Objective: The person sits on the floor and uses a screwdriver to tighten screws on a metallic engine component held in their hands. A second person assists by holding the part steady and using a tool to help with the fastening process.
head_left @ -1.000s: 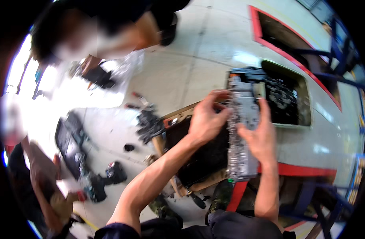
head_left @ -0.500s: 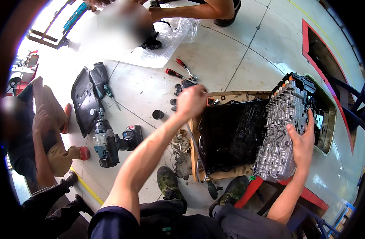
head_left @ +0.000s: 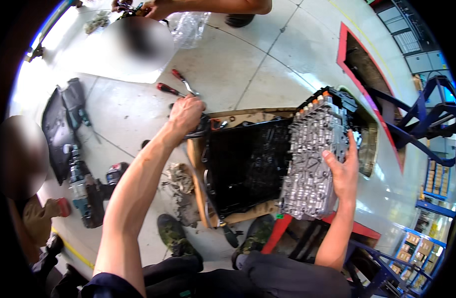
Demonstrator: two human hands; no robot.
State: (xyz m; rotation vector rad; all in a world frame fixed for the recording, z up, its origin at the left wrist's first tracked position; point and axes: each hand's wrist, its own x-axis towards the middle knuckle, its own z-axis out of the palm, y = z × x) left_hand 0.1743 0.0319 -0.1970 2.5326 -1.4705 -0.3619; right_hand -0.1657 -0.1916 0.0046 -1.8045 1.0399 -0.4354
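A silvery transmission valve body [head_left: 310,159], with orange and pale solenoid ends along its far edge, stands tilted at the right of a black, oily pan [head_left: 248,161]. My right hand [head_left: 344,171] grips its right side, thumb on the face and fingers along the edge. My left hand [head_left: 187,116] is at the far left corner of a cardboard box [head_left: 198,171] in which the pan lies. Its fingers are bent together beside a dark item [head_left: 203,126]; what they hold is hidden. Just beyond that hand lie a red-handled ratchet [head_left: 185,82] and another red-handled tool [head_left: 168,89].
A metal-rimmed oily tray [head_left: 369,149] sits behind the valve body. Cordless impact wrench [head_left: 83,191], black plastic cover [head_left: 59,131] and crumpled rag [head_left: 180,179] lie on the floor at left. Red-edged floor opening [head_left: 343,44] is far right. Other people work at the far left.
The view has swung right, so everything sits further left. My left hand has moved slightly away from the box corner toward the red-handled tools. My right hand stays on the valve body.
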